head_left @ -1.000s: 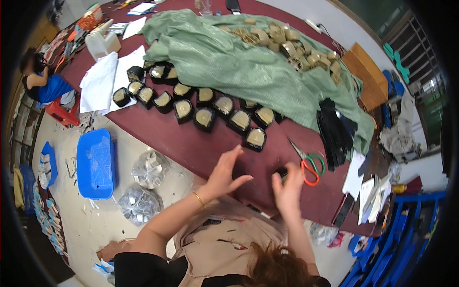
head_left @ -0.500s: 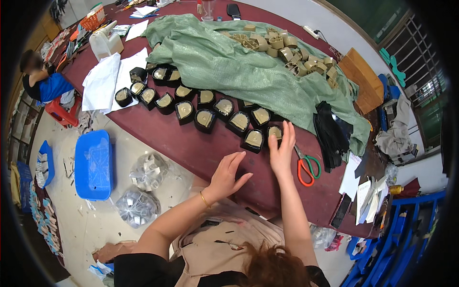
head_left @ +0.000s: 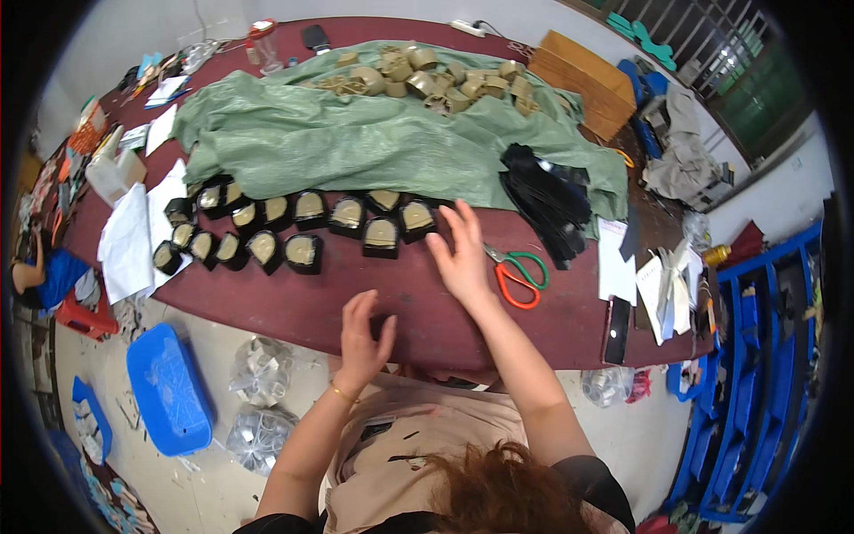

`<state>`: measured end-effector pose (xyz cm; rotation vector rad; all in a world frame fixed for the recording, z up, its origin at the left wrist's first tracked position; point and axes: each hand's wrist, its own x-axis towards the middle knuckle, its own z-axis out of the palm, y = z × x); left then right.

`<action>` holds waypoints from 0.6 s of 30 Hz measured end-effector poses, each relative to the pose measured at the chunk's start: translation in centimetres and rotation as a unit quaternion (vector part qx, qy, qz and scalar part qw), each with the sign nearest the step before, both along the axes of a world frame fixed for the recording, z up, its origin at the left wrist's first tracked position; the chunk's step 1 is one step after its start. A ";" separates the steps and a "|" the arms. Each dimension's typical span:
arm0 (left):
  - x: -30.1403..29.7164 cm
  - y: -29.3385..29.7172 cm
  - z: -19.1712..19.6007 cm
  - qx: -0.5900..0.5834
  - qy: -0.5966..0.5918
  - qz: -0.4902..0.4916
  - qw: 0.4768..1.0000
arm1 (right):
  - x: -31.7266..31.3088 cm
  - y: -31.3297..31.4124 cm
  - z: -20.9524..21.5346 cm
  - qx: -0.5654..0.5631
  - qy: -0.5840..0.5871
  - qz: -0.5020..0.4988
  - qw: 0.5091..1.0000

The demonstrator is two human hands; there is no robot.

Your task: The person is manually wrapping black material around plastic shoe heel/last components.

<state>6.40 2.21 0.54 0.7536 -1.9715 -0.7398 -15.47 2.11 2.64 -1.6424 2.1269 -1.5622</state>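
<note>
Black-covered shoe heels [head_left: 302, 254], D-shaped with beige tops, stand in uneven rows on the dark red table. Beside the rightmost heel [head_left: 417, 219] is my right hand [head_left: 461, 258], its fingers spread and nothing visible in its grasp. My left hand [head_left: 365, 338] hovers over the near part of the table, thumb apart from the fingers, and holds nothing. To the right of my right hand lie scissors [head_left: 519, 274] with one red and one green handle. A bundle of black strips [head_left: 544, 203] rests beyond them.
A green woven sheet [head_left: 338, 147] spreads behind the heels, with a pile of uncovered beige heels [head_left: 422, 84] on it. White papers [head_left: 124, 245] lie at left, a phone [head_left: 616, 329] at right. On the floor are a blue tub [head_left: 169, 392] and clear bags. A person [head_left: 53, 271] sits far left.
My view has turned, so the table and its contents appear shifted left. Both hands stay open; my left hand sits a little farther from the heels. The heels appear unmoved.
</note>
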 end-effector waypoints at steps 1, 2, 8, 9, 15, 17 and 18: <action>0.0 0.0 0.4 0.033 0.018 0.005 0.999 | -2.1 1.4 0.6 -0.014 0.014 -0.016 1.000; 0.0 -0.1 0.4 0.025 0.016 -0.002 1.000 | -4.6 2.8 1.1 0.009 0.042 -0.064 0.997; -0.7 -0.3 -0.2 -0.078 -0.044 -0.066 0.994 | -20.4 4.6 1.4 0.036 0.157 -0.196 0.967; -0.7 -0.2 -0.2 -0.079 -0.044 -0.065 0.994 | -21.7 3.9 1.4 0.064 0.169 -0.191 0.965; -0.8 0.0 -0.7 -0.045 -0.044 -0.037 0.997 | -28.2 1.7 0.0 0.225 0.088 -0.160 0.957; -0.9 0.0 -0.1 -0.057 -0.049 -0.030 0.997 | -28.2 1.4 1.7 0.268 0.000 -0.161 0.950; -1.1 -0.1 0.2 -0.074 -0.051 -0.030 0.995 | -28.1 1.2 1.9 0.262 0.012 -0.166 0.951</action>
